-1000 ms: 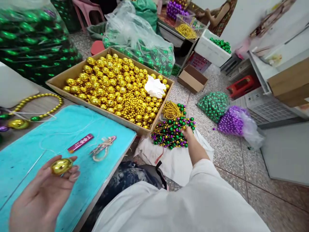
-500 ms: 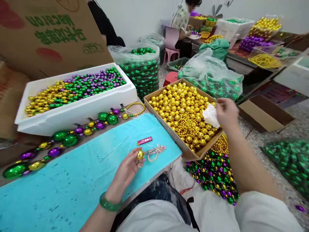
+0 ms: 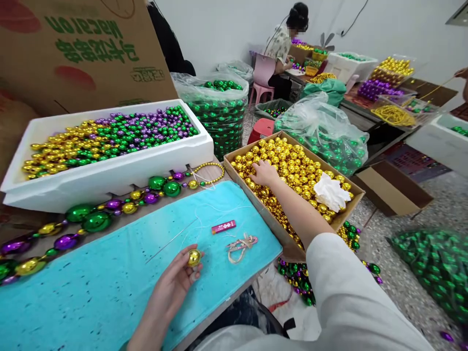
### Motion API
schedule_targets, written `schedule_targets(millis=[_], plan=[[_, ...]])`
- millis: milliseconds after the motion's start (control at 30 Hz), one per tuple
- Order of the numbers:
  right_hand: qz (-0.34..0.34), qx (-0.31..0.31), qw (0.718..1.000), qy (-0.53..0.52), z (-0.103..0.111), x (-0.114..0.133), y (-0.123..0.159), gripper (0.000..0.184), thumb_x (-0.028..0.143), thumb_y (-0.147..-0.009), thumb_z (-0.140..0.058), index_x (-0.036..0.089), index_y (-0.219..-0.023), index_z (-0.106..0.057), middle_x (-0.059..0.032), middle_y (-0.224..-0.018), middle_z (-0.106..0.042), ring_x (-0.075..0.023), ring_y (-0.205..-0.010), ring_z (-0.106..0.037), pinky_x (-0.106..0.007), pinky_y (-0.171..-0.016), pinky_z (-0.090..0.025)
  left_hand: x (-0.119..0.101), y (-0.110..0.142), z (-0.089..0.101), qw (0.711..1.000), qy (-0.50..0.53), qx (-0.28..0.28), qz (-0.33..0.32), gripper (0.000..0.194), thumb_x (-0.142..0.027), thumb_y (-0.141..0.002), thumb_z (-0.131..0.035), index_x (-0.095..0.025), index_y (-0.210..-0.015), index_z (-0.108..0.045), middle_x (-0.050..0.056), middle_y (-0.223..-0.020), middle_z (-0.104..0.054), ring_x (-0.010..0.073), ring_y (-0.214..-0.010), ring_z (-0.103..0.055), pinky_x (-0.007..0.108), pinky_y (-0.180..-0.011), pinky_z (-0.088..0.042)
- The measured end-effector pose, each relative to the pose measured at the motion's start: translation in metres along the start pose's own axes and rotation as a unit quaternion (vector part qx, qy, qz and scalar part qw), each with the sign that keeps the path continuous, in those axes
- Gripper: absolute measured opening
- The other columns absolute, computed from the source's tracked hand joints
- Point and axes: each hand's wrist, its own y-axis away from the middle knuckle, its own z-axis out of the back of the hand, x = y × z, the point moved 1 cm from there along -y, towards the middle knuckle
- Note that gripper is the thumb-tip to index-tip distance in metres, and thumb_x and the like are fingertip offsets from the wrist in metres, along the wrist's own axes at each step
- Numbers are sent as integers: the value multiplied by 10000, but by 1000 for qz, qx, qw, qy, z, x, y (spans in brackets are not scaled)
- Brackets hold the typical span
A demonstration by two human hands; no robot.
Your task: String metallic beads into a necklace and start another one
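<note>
My left hand (image 3: pixel 179 275) pinches a shiny gold bead (image 3: pixel 194 257) between thumb and fingertips, above the blue-covered board (image 3: pixel 120 278). My right hand (image 3: pixel 265 173) reaches into a cardboard box (image 3: pixel 252 201) of gold beads (image 3: pixel 281 155), touching those at its far left side. Its fingers look apart, with the tips partly hidden among the beads. A crumpled white tissue (image 3: pixel 332 191) rests on the beads at the box's right end. On the board lie a long needle (image 3: pixel 171 241) with thin thread, a small pink packet (image 3: pixel 224 226) and a tied loop of pale cord (image 3: pixel 239 249).
Behind the board stands a white foam box (image 3: pixel 146 168) of small gold, green and purple beads. A necklace of large beads (image 3: pixel 97 220) lies along it. Bags of green beads (image 3: pixel 226 114) stand on the floor. Another person (image 3: pixel 280 46) sits at a far table.
My right hand has let go of the white tissue and moved left across the box into the gold beads. My left hand, with its bead, has shifted slightly down and left in view.
</note>
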Motion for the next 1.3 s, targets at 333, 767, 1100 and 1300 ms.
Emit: schedule_targets(millis=[333, 767, 1100, 1300], plan=[[-55, -2, 993, -109, -15, -20, 7, 494, 392, -842, -601, 210, -1300, -555, -125, -1123, -667, -302, -1056, -599, -393, -866, -484, -6, -13, -20, 999, 4, 48, 11, 388, -191, -714, -729, -154, -1085, -622, 75, -914, -692, 167, -691, -663, 241, -544, -540], [-183, 19, 890, -417, 9, -65, 27, 594, 342, -709, -772, 144, -1233, -574, -52, -846, -638, -138, -598, -572, -279, -565, -488, -48, -32, -81, 954, -257, 92, -127, 322, -451, -696, -733, -187, -759, -559, -14, -637, -578, 130, -554, -524, 241, -494, -429], [-177, 55, 740, -647, 14, -66, 64, 341, 434, -762, -716, 195, -971, -592, -62, -955, -670, -90, -551, -524, -230, -475, -435, -76, -74, -190, 698, -558, 147, -424, 154, -211, -765, -667, -208, -914, -702, 92, -979, -633, 287, -999, -553, 399, -983, -390], [-184, 66, 640, -743, 6, -81, 66, 442, 622, -804, -602, 199, -929, -574, -48, -861, -690, -80, -488, -487, -197, -417, -348, -35, -105, -237, 573, -694, 193, -391, 60, -125, -760, -666, -172, -799, -667, 146, -966, -605, 320, -1074, -504, 414, -966, -387]])
